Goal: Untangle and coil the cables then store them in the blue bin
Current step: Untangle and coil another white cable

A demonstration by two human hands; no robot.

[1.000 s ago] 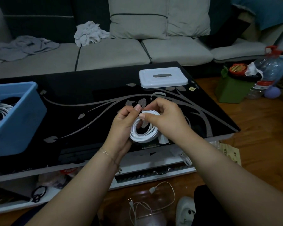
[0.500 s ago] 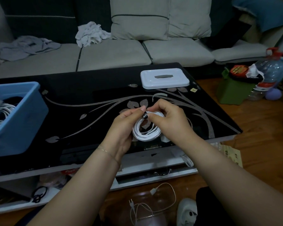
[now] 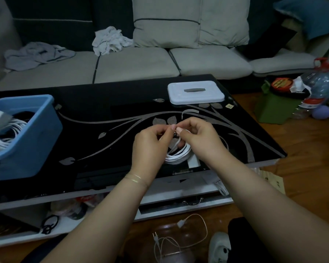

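Two hands work one small white coil (image 3: 179, 155) over the black table (image 3: 103, 111), so the step in hand looks like securing a finished coil, not untangling.

Far to the left of the hands, the bin (image 3: 32, 141) sits on the table and already holds white and dark cables (image 3: 6, 133). The left hand (image 3: 150, 147) has its fingers curled, its fingertips pinching at the top of the coil. The coil hangs between both hands, its lower loops showing below them, just above the table. A small dark piece, perhaps a tie or plug end, sits at the pinch point; I cannot tell which. The right hand (image 3: 199, 139) is curled too, thumb and forefinger pinching the same spot from the other side. Beyond the hands on the right lies a white lid (image 3: 196, 93).

Next, I judge, the loose end needs fastening so the loops hold, then the coil goes left across the table into the bin. Below the hands, another thin cable (image 3: 180, 238) lies loose on the floor, likely yet to be coiled.
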